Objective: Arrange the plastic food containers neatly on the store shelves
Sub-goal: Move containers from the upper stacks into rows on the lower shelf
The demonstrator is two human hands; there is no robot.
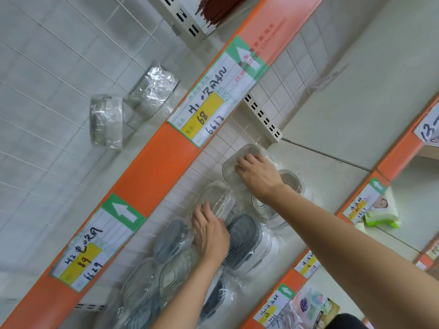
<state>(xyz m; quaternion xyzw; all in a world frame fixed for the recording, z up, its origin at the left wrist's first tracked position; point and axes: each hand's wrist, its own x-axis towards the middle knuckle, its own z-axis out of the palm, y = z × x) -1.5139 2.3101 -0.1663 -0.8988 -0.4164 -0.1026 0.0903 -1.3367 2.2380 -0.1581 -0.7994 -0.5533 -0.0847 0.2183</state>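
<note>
Presently, right hand (257, 175): fingers flat, pressing a clear container (240, 162) at the shelf (316, 181) back; nothing gripped. Left hand (210, 230): fingers spread over a second clear container (213, 200), with grey-lidded ones (244, 243) beside the wrist. Row runs along the shelf edge; left grip sits nearer the unsorted pile.
</note>
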